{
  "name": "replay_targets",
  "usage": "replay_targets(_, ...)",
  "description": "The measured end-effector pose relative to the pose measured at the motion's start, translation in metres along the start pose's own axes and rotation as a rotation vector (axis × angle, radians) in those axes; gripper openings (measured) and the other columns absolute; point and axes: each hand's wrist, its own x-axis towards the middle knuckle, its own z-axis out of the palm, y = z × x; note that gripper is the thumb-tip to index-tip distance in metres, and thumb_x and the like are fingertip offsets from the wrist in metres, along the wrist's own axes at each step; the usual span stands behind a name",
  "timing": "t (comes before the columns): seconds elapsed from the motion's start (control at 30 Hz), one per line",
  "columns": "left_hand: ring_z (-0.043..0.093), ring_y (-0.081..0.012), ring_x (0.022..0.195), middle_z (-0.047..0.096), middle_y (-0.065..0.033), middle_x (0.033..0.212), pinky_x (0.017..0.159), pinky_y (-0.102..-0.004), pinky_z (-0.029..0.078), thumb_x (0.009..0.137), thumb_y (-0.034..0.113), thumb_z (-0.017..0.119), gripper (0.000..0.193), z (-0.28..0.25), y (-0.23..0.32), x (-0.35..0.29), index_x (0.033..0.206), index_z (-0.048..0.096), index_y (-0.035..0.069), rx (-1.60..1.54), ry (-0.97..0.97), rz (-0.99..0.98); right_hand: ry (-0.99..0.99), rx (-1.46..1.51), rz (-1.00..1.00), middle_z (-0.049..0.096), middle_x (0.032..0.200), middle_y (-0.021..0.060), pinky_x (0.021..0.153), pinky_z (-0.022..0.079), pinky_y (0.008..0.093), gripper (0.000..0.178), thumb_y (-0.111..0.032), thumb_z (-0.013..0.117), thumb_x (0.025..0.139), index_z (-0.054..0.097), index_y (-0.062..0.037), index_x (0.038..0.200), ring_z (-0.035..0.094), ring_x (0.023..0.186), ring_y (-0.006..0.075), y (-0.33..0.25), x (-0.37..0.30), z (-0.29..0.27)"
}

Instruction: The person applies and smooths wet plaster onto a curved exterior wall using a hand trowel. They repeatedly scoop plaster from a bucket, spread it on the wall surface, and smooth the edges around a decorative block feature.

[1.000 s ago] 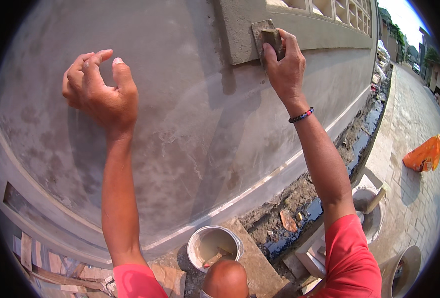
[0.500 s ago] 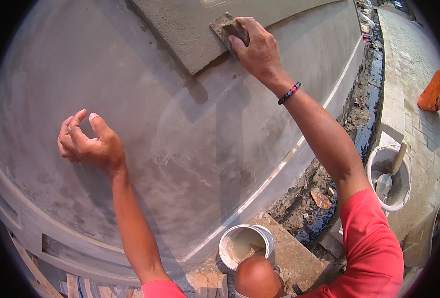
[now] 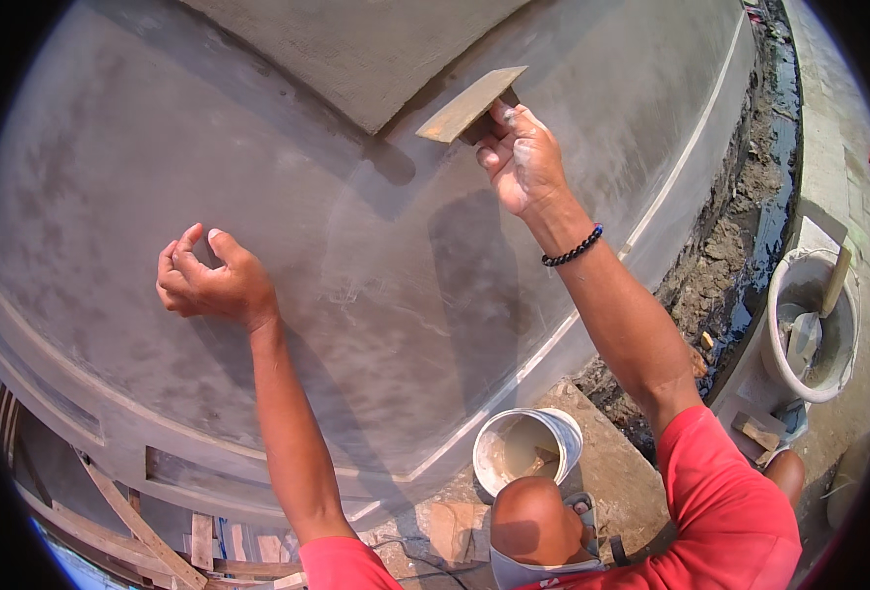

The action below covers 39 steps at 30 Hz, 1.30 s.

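My right hand [image 3: 530, 169] grips a plastering float [image 3: 474, 103] by the handle on its back. The float is lifted off the grey plastered wall [image 3: 376, 265] and turned so its flat plate faces upward. It hangs just right of the lower corner of a raised plaster slab [image 3: 366, 59]. A damp dark patch shows on the wall below that corner. Farther left, my left hand [image 3: 221, 280] hovers in front of the wall. Its fingers are loosely curled, the thumb stands apart, and nothing is in it.
A white bucket [image 3: 485, 472] with murky water and a tool in it stands by my knee. At the right, another bucket [image 3: 771, 339] holds a trowel [image 3: 805, 339]. A muddy ditch [image 3: 715, 265] runs along the wall. Wooden boards [image 3: 135, 521] lie lower left.
My right hand has drawn the float down and away from the slab's edge and turned it over. My left hand stays curled, a little farther right in view. The whole view has shifted.
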Motion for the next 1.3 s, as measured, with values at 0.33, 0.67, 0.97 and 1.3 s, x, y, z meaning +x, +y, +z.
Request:
replay_targets(0.33,0.037,-0.027,0.12,0.05,-0.0021,0.117,0.101,-0.0478,0.029,0.078,0.016,0.064,0.013,0.0,-0.006,-0.002,0.091,0.068,0.014,0.004,0.021,0.012,0.158,0.056,0.007,0.056,0.115,0.0105,0.054,0.044,0.0279,0.044,-0.006,0.062,0.089,0.041,0.0011,0.127,0.051,0.092,0.0162,0.02,0.009,0.049)
replay_targets(0.67,0.036,-0.0274,0.121,0.049,-0.0029,0.117,0.101,-0.0489,0.029,0.08,0.017,0.062,0.014,0.006,0.002,-0.002,0.093,0.068,0.013,0.043,-0.01,-0.014,0.496,0.007,-0.316,0.06,0.111,0.0061,0.056,0.047,0.03,0.026,-0.017,0.063,0.09,0.059,-0.0069,0.115,0.056,0.081,0.0175,-0.116,0.169,-0.045)
replay_targets(0.97,0.035,-0.0312,0.123,0.049,-0.0031,0.118,0.101,-0.0556,0.029,0.082,0.019,0.065,0.017,0.0,-0.014,0.0,0.099,0.067,0.016,0.109,-0.038,0.02,0.16,-1.01,-0.611,0.067,0.095,0.0168,0.079,0.052,0.0339,0.029,-0.005,0.06,0.083,0.059,0.0016,0.112,0.066,0.09,0.0225,-0.054,0.041,0.013)
replay_targets(1.3,0.035,-0.028,0.122,0.049,-0.0031,0.118,0.099,-0.0501,0.03,0.08,0.019,0.062,0.016,0.001,-0.008,-0.002,0.094,0.067,0.015,0.114,-0.024,-0.006,-0.261,-1.325,-0.826,0.061,0.098,0.0133,0.074,0.056,0.0415,0.036,-0.011,0.067,0.08,0.06,-0.0044,0.115,0.062,0.096,0.0297,0.022,0.009,0.077)
